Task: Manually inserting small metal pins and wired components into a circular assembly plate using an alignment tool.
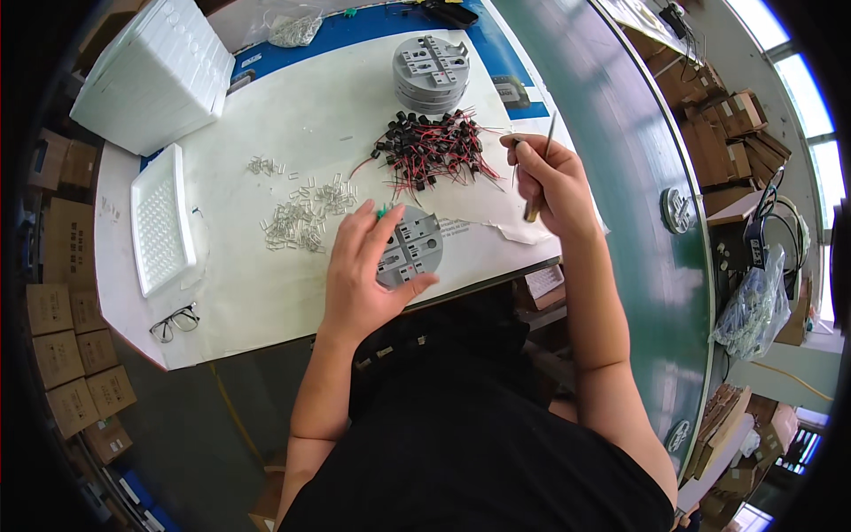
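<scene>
Plainly, dark printing [77,236] marks cardboard cartons [60,362] far left of the slotted gray disc [417,250], and small lettering [456,225] shows on the paper [479,253] just right of it. Beyond the disc lie black components with red leads [427,146] and a stack of discs [432,75]; pale clips [301,219] lie to its left. The left hand [362,282] grasps the disc on the counter [257,297]; right of it, the right hand [557,176] clasps a metal-shafted tool [533,209].
</scene>
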`<state>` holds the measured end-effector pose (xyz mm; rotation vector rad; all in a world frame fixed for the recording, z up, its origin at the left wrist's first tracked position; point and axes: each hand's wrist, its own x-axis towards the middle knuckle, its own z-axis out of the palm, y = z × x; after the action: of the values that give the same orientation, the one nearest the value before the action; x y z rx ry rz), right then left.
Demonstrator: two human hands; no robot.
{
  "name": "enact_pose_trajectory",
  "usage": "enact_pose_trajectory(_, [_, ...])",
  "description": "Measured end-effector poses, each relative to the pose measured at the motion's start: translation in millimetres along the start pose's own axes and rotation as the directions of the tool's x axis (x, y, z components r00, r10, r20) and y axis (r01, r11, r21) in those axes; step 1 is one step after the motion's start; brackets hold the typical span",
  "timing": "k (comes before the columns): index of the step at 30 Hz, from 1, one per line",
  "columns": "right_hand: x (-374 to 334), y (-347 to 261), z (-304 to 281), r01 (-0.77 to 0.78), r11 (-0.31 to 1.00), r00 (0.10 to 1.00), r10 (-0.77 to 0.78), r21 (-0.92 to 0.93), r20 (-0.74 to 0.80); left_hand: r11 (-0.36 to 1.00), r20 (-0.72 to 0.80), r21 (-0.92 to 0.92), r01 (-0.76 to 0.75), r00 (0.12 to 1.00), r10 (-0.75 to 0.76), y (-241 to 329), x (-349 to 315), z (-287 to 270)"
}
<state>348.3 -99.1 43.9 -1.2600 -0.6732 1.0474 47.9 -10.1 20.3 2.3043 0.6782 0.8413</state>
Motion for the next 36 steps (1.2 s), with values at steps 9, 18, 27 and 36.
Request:
enact_pose_trajectory(9, [-49.5, 14.0, 101.8, -0.224, 0.821, 0.949, 0.062, 0.525, 0.308, 0.891, -0.056, -0.451, 0.055, 0.994, -0.090, 42.7, 39.2, -27.5])
enact_pose_trajectory(18, [-52.2, 18.9, 111.6, 0.012, 0.951, 0.951, -0.107, 0.309, 0.291, 0.816, -0.002, -0.572, 0.078, 0.995, -0.096, 33.2, 21.0, -30.1])
enact_pose_trajectory(27, [-49.1, -10.1, 106.1, 0.425, 0.861, 0.868, -0.301, -0.278, 0.396, 0.803, 0.041, -0.581, 0.129, 0.991, -0.129, 32.7, 13.8, -41.5])
enact_pose_trajectory(36, [-61.2, 1.8, 109.0, 0.407, 0.864, 0.886, -0.294, -0.298, 0.358, 0.862, -0.023, -0.502, 0.072, 0.995, -0.097, 31.0, 9.0, -39.8])
